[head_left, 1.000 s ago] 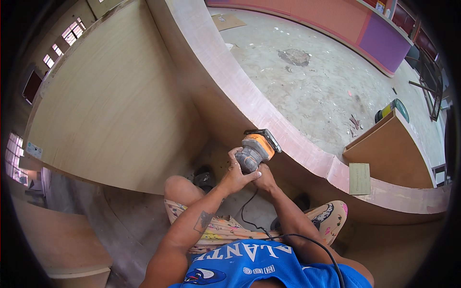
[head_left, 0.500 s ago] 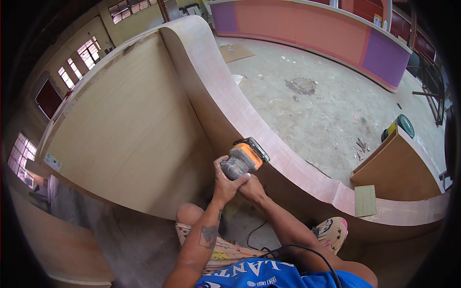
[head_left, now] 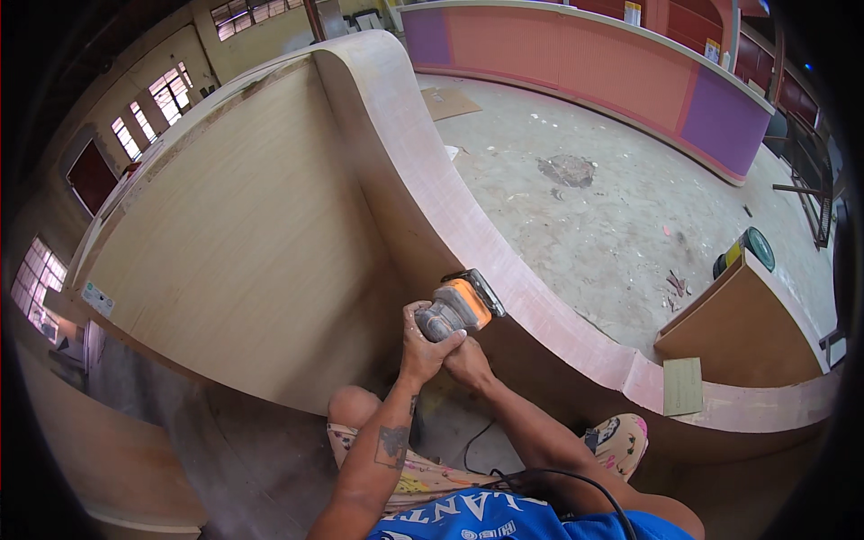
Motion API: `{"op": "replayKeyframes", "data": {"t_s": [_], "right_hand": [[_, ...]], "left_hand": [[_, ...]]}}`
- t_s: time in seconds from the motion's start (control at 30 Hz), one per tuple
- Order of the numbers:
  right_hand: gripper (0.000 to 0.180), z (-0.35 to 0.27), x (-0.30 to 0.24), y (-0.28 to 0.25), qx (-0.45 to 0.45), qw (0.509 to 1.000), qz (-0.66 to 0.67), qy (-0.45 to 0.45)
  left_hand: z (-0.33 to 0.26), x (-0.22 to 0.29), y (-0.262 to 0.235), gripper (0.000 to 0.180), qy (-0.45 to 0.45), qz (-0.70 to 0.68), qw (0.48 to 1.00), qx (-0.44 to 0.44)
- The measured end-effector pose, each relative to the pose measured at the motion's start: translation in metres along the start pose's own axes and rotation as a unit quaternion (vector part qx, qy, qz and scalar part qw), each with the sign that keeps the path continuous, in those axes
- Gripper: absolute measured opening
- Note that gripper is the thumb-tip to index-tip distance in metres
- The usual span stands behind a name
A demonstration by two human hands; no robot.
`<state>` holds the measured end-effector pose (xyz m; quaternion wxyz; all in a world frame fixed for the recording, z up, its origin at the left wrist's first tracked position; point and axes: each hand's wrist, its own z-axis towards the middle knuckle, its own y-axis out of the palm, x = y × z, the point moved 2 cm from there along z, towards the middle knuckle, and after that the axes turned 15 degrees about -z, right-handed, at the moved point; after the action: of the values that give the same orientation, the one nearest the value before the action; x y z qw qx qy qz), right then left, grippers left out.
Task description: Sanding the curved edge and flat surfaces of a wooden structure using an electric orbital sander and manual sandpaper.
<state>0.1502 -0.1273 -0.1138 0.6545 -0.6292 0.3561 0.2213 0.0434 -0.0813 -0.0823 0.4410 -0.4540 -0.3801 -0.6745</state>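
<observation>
An orange and grey electric sander (head_left: 457, 309), dusty all over, is held in both my hands, its dark flat pad facing the curved edge. My left hand (head_left: 425, 342) wraps round the rounded grey body. Just to its right, my right hand (head_left: 467, 358) grips the rear of the tool, its fingers partly hidden. The pad lies at the inner side of a curved wooden counter's pale pinkish rim (head_left: 531, 292); whether it touches, I cannot tell. A black cord (head_left: 576, 477) runs over my right arm.
A broad plywood panel (head_left: 234, 243) stands left of the sander. On the rim at right lies a rectangular greenish sheet (head_left: 682, 387). Beyond are a brown wooden piece (head_left: 742, 324), a green-lidded bucket (head_left: 758, 247) and a pink and purple counter (head_left: 576, 58). Cardboard (head_left: 448, 102) lies on the floor.
The sander and both hands have shifted only slightly, staying at the same stretch of rim. The whole view has tilted a little. My grip is the same.
</observation>
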Motion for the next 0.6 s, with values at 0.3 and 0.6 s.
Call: {"op": "replayKeyframes", "data": {"t_s": [0.3,0.6], "right_hand": [[0.042,0.074,-0.069,-0.006,0.012,0.993,-0.018,-0.115],[0.04,0.053,-0.062,0.009,0.032,0.997,0.023,-0.062]], "left_hand": [[0.066,0.046,-0.039,0.068,0.072,-0.037,0.995,0.057],[0.058,0.035,-0.046,0.067,0.06,-0.013,0.998,0.014]]}}
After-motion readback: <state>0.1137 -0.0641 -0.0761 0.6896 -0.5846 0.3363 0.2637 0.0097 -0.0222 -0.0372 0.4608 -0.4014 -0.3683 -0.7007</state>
